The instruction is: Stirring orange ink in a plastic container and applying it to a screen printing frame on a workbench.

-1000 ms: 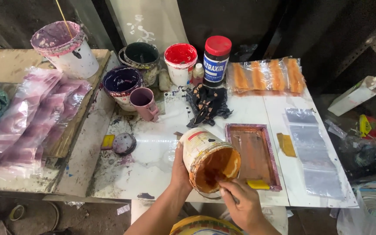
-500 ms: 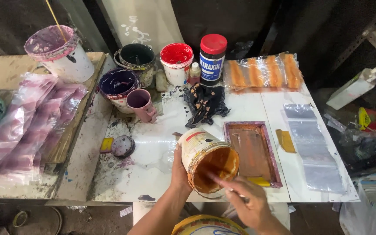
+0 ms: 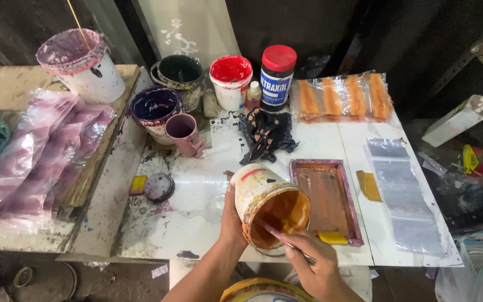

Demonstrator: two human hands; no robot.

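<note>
My left hand [image 3: 231,219] grips the side of a white paint tub [image 3: 264,200] that is tilted toward me, its inside coated with orange-brown paint. My right hand [image 3: 317,265] holds a thin stirring stick [image 3: 285,241] whose tip reaches into the tub's mouth. Just right of the tub lies a small framed printing screen [image 3: 324,198] stained orange-brown, with a yellow sponge [image 3: 332,237] on its near corner. Both hands work over the near edge of the white worktable [image 3: 197,223].
Along the back stand a red paint tub [image 3: 231,79], a dark green pot [image 3: 179,75], a purple pot [image 3: 154,109], a mauve mug [image 3: 184,133], a red-capped jar [image 3: 277,75] and a black rag [image 3: 266,134]. Orange-printed bags [image 3: 342,95] and clear bags [image 3: 401,190] lie right; pink-stained plastic [image 3: 34,151] lies left.
My right hand has shifted the stick inside the tub, from deep in the paint to near the rim. The tub stays tilted in my left hand.
</note>
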